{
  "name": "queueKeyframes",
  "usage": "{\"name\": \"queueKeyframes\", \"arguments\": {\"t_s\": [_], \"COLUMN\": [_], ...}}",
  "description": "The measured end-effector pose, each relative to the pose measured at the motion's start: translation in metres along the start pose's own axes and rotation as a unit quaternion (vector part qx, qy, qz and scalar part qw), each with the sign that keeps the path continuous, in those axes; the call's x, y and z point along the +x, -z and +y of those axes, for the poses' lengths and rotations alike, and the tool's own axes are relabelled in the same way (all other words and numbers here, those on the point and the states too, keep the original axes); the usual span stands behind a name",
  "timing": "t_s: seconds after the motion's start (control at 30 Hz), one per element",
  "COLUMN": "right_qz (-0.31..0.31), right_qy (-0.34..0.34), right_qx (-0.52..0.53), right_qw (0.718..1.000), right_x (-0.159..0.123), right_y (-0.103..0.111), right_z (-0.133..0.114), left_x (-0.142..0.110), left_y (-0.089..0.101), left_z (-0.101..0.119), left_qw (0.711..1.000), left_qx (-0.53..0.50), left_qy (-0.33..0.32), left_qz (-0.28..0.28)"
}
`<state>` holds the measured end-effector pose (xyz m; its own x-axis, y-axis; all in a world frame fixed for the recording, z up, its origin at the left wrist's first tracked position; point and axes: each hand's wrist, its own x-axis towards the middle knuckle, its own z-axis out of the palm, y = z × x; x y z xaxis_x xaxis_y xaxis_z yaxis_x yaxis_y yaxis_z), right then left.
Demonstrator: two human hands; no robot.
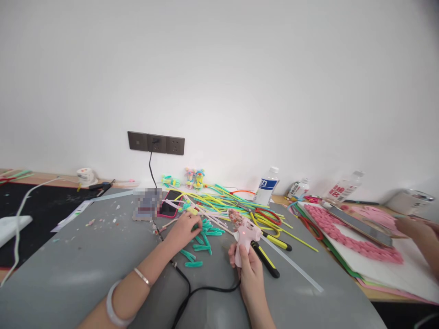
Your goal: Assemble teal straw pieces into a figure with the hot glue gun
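My right hand point(250, 269) grips the handle of a pink glue gun point(245, 235), its small red light lit. A clear glue stick point(291, 264) sticks out of the gun's back end. Beyond the gun's nose is a patterned, crumbly-looking clump. My left hand point(188, 228) is closed, fingers curled, over the left side of the short teal pipe cleaner pieces point(205, 242). Just past its knuckles shows a small teal and yellow pipe cleaner piece point(188, 208); whether the fingers hold it cannot be seen.
Long pipe cleaners point(219, 201) spread behind my hands. Black-and-yellow-handled pliers point(265, 260) lie beside the gun. A phone point(170, 204), small pipe cleaner figures point(195, 178) and a water bottle point(265, 188) stand farther back. A black cord point(212, 288) crosses the table. Another person's hand point(416, 228) is at right.
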<state>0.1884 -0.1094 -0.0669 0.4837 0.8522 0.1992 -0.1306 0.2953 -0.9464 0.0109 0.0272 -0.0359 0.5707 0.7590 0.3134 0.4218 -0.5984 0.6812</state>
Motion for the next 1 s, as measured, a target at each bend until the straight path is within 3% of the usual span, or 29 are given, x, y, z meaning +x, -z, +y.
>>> {"name": "queueKeyframes", "arguments": {"t_s": [0.3,0.57,0.73,1.0], "right_qz": [-0.008,-0.014,-0.01,-0.006], "right_qy": [0.005,-0.004,-0.002,-0.017], "right_qx": [-0.006,-0.013,-0.014,-0.005], "right_qw": [1.0,1.0,1.0,1.0], "right_x": [0.0,0.0,0.001,0.001], "right_y": [0.0,0.001,0.0,-0.001], "right_z": [0.0,0.001,0.001,-0.002], "left_x": [0.002,0.005,0.007,0.005], "left_y": [0.004,0.005,0.006,0.012], "left_z": [0.003,-0.002,-0.004,-0.001], "left_qw": [0.994,0.971,0.894,0.828], "left_qx": [-0.094,-0.207,-0.419,-0.528], "left_qy": [0.014,0.043,0.126,0.183], "left_qz": [0.045,0.109,0.097,0.03]}}
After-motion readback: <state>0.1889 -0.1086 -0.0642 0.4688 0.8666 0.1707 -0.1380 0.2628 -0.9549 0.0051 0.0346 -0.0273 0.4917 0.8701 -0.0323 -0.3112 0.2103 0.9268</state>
